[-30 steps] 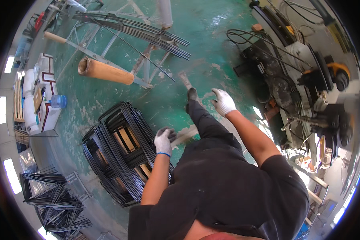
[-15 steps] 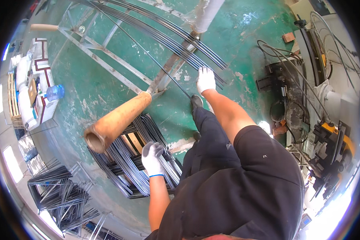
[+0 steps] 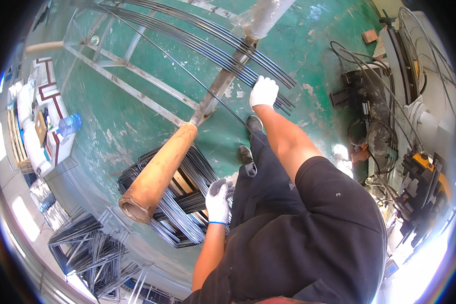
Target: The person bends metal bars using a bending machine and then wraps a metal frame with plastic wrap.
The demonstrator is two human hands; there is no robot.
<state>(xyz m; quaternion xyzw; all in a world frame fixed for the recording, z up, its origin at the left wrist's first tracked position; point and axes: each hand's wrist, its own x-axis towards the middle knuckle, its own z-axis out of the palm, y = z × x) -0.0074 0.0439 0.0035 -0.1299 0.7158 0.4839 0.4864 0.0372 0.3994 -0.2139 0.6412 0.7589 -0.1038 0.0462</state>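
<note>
At one o'clock, the right hand (image 3: pixel 264 92) met the metal rods (image 3: pixel 215 54), which ran from eleven, at their ends; fingers curled, grasp unconfirmed. At six, the left hand (image 3: pixel 218 202) hung loose, empty, near stacked frames (image 3: pixel 183 221). Rods appeared stiff, probably slippery, best gripped near the ends.

Dark rods (image 3: pixel 202 47) across metal frame (image 3: pixel 225 79)
</note>
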